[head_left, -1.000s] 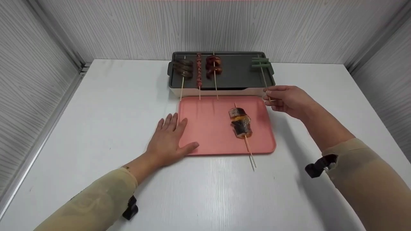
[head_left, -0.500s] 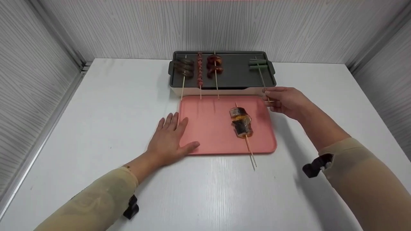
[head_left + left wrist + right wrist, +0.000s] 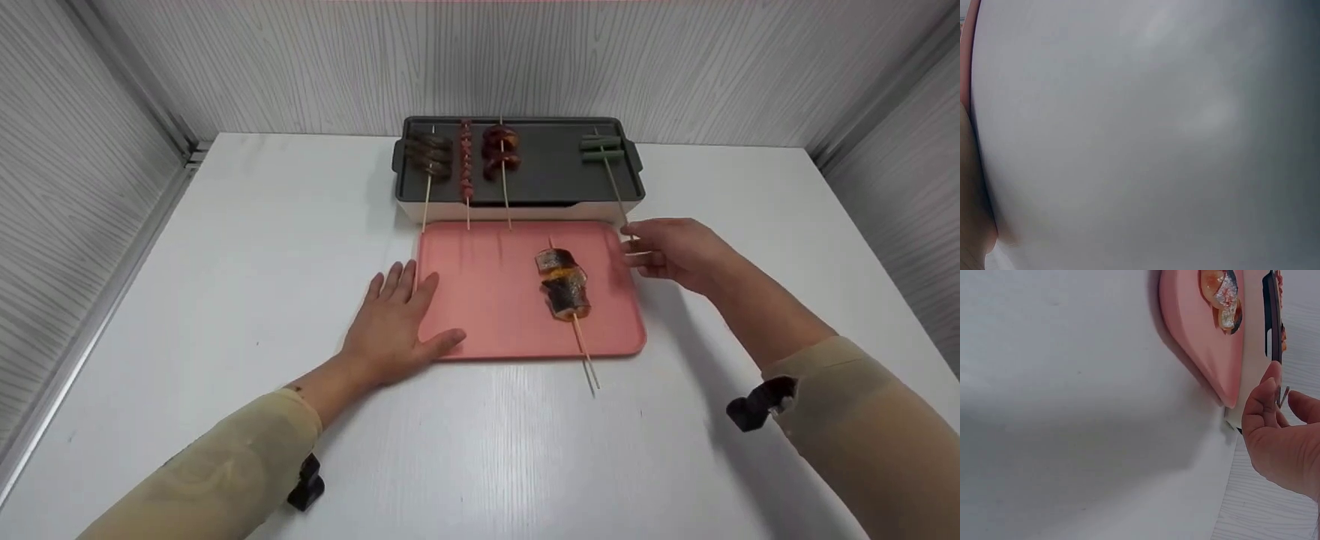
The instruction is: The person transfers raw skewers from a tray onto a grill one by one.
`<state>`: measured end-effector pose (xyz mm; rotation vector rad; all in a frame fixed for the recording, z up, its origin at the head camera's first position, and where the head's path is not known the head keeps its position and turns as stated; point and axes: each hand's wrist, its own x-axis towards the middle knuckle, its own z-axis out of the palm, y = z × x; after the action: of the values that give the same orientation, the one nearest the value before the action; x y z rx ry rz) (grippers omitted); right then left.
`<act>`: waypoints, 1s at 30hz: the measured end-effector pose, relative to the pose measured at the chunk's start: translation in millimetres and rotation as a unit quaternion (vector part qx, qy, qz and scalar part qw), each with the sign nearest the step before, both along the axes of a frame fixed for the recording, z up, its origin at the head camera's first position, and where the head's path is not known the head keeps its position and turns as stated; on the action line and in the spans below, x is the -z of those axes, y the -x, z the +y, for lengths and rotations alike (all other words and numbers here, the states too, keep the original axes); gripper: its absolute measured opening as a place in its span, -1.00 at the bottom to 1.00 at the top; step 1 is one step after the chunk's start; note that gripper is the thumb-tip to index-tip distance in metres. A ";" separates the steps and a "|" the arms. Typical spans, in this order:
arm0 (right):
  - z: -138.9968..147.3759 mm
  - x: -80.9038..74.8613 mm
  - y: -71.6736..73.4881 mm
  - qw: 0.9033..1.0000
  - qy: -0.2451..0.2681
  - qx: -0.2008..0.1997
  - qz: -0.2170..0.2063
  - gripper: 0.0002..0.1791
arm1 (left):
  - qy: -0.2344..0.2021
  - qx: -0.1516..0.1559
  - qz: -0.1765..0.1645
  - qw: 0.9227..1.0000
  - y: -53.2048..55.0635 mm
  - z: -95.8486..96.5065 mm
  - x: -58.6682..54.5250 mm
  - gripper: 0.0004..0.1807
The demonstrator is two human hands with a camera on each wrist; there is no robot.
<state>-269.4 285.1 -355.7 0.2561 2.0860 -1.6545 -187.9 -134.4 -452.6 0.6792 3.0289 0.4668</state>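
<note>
My left hand [image 3: 386, 326] lies flat with fingers spread at the left edge of a pink tray [image 3: 480, 315], its thumb over the rim. In the left wrist view only a sliver of the hand shows. My right hand [image 3: 675, 251] is at the lower end of a skewer of green pieces [image 3: 602, 148], which lies on the right of a dark grill plate [image 3: 555, 165]. The right wrist view shows the thumb and fingers [image 3: 1266, 391] apart, with the stick's tip in the gap. A skewer of dark-skinned chunks [image 3: 564, 289] lies on the tray.
On the grill's left half lie a brown ring-shaped skewer [image 3: 429, 159], a thin red beaded skewer [image 3: 466, 161] and a reddish-brown skewer [image 3: 501, 154], sticks overhanging the front. The tray sits right before the grill. A pale wall [image 3: 510, 60] stands behind.
The green skewer shifted slightly left and down on the grill, then stayed. My right hand has slid down toward the stick's end and its fingers have spread. The left hand has not moved.
</note>
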 end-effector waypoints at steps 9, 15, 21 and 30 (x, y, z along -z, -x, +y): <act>6.2 -5.5 -35.7 0.998 -0.039 -0.052 0.005 -0.35 | 0.002 0.001 0.003 1.000 -0.1 -0.9 0.1 0.14; 4.7 -6.0 -63.7 0.996 -0.048 -0.080 0.003 -0.39 | 0.003 0.001 0.002 1.000 0.5 -0.7 0.4 0.14; -2.4 -0.1 -86.5 0.993 -0.058 -0.106 -0.018 -0.40 | -0.001 0.002 0.000 1.000 0.1 -0.8 -0.8 0.14; -11.1 11.3 -105.4 0.990 -0.034 -0.130 -0.036 -0.42 | -0.001 0.002 -0.002 1.000 1.1 0.0 1.0 0.15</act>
<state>-164.1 274.0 -367.0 0.0601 2.0266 -1.4022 -189.0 -134.5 -453.6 0.6824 3.0235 0.4703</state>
